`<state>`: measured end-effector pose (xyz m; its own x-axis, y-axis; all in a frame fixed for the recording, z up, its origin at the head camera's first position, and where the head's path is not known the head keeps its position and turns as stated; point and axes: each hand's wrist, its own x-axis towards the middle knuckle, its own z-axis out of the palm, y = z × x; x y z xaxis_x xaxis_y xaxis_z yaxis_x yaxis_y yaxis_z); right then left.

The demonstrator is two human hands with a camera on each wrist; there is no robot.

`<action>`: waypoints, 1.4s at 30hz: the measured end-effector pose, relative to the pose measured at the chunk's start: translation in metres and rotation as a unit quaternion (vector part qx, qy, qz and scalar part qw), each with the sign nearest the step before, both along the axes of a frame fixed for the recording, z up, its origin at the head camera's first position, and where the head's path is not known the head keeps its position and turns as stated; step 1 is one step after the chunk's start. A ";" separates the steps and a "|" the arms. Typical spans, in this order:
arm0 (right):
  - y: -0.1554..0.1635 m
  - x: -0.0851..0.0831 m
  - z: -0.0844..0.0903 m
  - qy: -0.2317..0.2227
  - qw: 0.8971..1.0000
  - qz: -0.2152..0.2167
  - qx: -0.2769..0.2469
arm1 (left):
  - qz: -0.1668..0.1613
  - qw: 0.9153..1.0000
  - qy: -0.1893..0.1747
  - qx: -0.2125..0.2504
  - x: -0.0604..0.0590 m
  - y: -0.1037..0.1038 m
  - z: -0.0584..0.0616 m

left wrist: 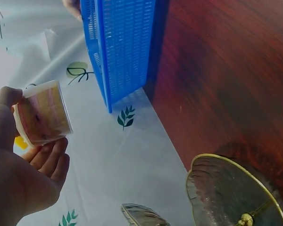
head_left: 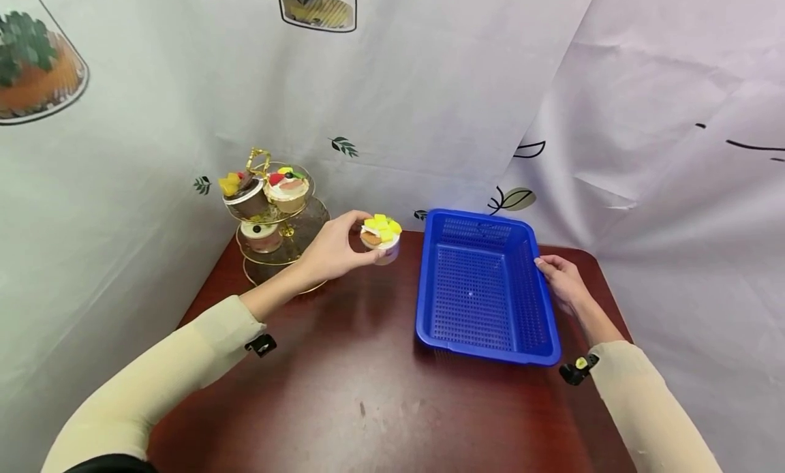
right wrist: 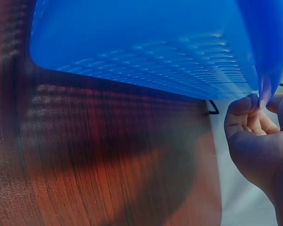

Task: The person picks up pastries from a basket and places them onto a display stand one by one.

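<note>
Cream sleeves come in from the near edge, one on each side of the dark red worktop (head_left: 343,391). On the left, the left hand (head_left: 331,251) holds a small dessert cup (head_left: 381,238) topped with yellow fruit cubes, lifted clear of the wood between the tiered gold stand (head_left: 279,245) and the blue basket (head_left: 484,289). Its fingers (left wrist: 49,157) curl round the cup's side with the thumb over the rim, as the left wrist view shows plainly, so the grip looks firm. On the right, the right hand (head_left: 561,279) rests against the basket's right rim; from the right wrist view the fingers (right wrist: 247,117) are curled and pinch that rim, steadying it.

The stand sits at the far left corner and carries three more desserts: two cups on the top tier, one with yellow cubes (head_left: 244,190) and one with red fruit (head_left: 287,187), and a third (head_left: 260,234) on the tier below. The basket looks bare inside, as far as its mesh floor shows.

My reading is that the cup is in transit between stand and basket, about midway, nearer the basket's left wall. If it is bound for the basket, the next move calls for carrying it right over that wall, keeping it level so the loose-looking topping stays put, lowering it onto the mesh floor, and only then spreading the fingers. The right hand should hold the rim meanwhile, since the light plastic could slide on the polished wood.
</note>
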<state>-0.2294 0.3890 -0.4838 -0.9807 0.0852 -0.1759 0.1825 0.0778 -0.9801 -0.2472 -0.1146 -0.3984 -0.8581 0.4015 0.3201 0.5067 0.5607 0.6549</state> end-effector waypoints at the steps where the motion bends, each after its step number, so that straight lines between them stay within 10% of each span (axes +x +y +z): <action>1: 0.000 -0.001 -0.001 -0.002 1.000 -0.002 0.000 | 0.005 1.000 0.002 0.000 0.000 -0.002 0.000; 25: 0.000 0.000 -0.005 0.007 1.000 -0.007 0.022 | 0.172 0.981 0.058 0.065 0.024 -0.039 -0.035; 42: 0.000 0.000 -0.006 0.012 1.000 -0.010 0.017 | 0.239 0.968 0.062 0.053 0.038 -0.062 -0.033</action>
